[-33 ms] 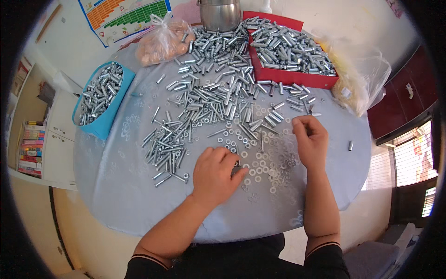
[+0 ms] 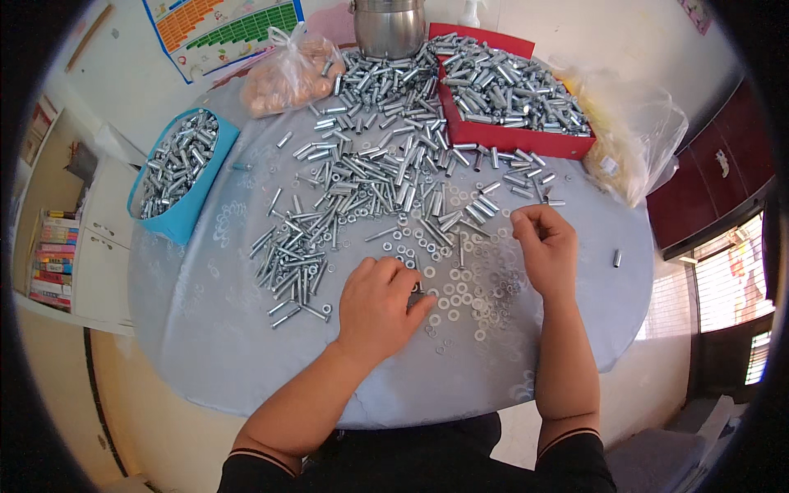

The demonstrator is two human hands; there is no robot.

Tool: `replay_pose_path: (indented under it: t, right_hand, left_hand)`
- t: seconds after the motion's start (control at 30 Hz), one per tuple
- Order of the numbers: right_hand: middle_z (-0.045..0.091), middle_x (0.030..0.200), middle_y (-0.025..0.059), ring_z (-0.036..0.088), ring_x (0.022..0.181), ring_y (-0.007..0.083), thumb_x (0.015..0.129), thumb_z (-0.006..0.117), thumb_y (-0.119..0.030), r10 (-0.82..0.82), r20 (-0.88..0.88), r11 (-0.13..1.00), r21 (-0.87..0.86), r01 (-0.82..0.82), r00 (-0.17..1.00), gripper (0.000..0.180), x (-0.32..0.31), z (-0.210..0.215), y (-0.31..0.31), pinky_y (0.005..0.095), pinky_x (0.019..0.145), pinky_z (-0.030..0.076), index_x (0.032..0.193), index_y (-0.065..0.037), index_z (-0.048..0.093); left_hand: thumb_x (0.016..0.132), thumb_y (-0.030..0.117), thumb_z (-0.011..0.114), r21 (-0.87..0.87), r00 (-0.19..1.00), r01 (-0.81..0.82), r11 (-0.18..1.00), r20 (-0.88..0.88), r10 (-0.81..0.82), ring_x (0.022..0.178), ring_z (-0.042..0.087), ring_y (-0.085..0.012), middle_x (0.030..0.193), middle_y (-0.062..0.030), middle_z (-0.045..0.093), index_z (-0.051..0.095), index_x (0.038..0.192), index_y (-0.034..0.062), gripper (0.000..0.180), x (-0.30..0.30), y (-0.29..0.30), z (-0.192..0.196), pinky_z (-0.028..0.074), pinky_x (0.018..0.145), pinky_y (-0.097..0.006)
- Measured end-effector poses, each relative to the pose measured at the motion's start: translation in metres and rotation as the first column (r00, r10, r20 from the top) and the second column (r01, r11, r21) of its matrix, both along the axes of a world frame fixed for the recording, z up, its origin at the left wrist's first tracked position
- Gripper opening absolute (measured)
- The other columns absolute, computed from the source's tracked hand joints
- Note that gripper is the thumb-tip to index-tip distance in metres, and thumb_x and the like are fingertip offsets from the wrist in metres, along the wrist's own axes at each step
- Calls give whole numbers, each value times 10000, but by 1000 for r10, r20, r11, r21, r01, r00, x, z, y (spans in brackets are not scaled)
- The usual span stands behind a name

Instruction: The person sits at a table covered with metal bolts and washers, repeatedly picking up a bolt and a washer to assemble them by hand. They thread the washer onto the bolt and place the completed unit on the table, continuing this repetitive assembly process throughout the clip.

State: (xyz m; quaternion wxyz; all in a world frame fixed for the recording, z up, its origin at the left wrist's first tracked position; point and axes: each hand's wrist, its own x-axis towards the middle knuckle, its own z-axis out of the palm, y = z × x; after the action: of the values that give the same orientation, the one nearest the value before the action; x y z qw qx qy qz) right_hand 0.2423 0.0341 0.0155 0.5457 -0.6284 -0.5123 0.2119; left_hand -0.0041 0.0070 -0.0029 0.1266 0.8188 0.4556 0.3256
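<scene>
A fisheye camera worn on the head, the left of a side-by-side pair, looks down and forward across a cloth-covered table (image 2: 238,353). The wearer's black shirt (image 2: 436,460) fills the bottom center, and forearms (image 2: 308,398) extend from the lower edge toward the left hand (image 2: 374,308) and right hand (image 2: 546,251), both close to the lens at mid-frame. A stainless-steel pot (image 2: 389,29) sits farther off at top center. The wide lens takes in a wall poster (image 2: 222,37) at upper left and bends books (image 2: 56,261) at left and a dark red cabinet (image 2: 707,181) at right toward the black rim.
</scene>
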Motion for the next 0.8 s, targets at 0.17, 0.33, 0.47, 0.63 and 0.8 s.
replay_pose_path:
  t: [0.17,0.33,0.47,0.63,0.8]
  right_hand:
    - [573,654,-23,478,603,37,862,673,-125,47,43,999,-20,-47,998,135,-4,16,-7,219,547,401,838,7,661]
    - [583,658,-15,484,601,43,865,671,-133,86,82,996,-43,-83,993,143,-8,16,-8,222,550,406,847,9,661]
    - [599,663,0,497,599,52,862,673,-132,66,57,997,-34,-64,996,144,-4,11,-4,224,555,416,858,11,665]
    - [665,801,69,590,683,142,844,669,-106,34,170,999,-30,-29,985,145,4,4,0,282,639,480,950,-9,687]
    - [662,1053,132,594,987,326,784,649,-45,105,586,976,96,-197,804,246,5,-17,17,398,896,457,1027,-50,686]
  left_hand:
    - [698,236,770,27,999,-43,999,-31,43,801,551,-294,845,-77,587,653,832,67,245,-2,-1,3,455,695,-395]
    - [697,206,754,54,998,-48,997,-39,50,768,559,-294,826,-81,588,647,801,65,205,-2,-3,3,461,660,-400]
    - [707,164,715,43,997,-56,997,-51,58,768,565,-295,812,-82,589,644,786,66,144,2,-4,5,467,642,-402]
    - [727,130,672,52,994,-103,993,-35,105,780,594,-288,810,-80,628,653,818,61,116,0,-4,1,480,651,-402]
    - [748,115,656,44,992,-128,991,10,128,770,619,-288,813,-84,651,659,867,64,129,0,-2,3,489,653,-401]
